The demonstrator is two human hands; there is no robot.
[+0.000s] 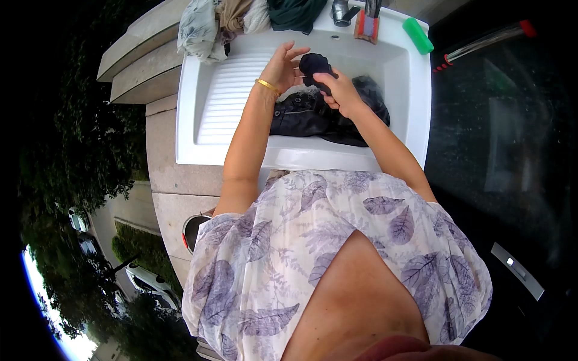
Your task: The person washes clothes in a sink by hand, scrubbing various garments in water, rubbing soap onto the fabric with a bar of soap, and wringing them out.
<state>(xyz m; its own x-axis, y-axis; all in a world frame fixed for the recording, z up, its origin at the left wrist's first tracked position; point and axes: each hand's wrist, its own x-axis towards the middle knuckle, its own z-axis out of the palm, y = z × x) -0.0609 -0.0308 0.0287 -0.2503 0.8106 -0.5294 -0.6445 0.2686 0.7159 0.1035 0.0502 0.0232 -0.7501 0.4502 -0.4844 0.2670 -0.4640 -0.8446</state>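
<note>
Clamped in the right hand: a dark bunched cloth, gripped at its lower right part, digits folded across and around, with the loose upper end bulging out beyond the fingertips toward the left. Just beside that bulge, the left hand, fingers spread apart and slightly bent, palm turned toward the cloth, a gold bracelet at the wrist. Impossible to tell at the lower fingertips: light contact with the cloth or a narrow gap. Held up, all of this, over the white sink, above a black garment with buttons, heaped in the basin to the right of the ribbed washboard. Partly covered, that garment, by the right forearm and the cloth; outline lost among dark folds, right-hand portion hard to read. Cut off at the top edge: the faucet, a brush and a dark green cloth on the rim. Half hidden behind the patterned sleeve, a round container; contents unreadable. Deep shadow along the right side, swallowing most detail.
</note>
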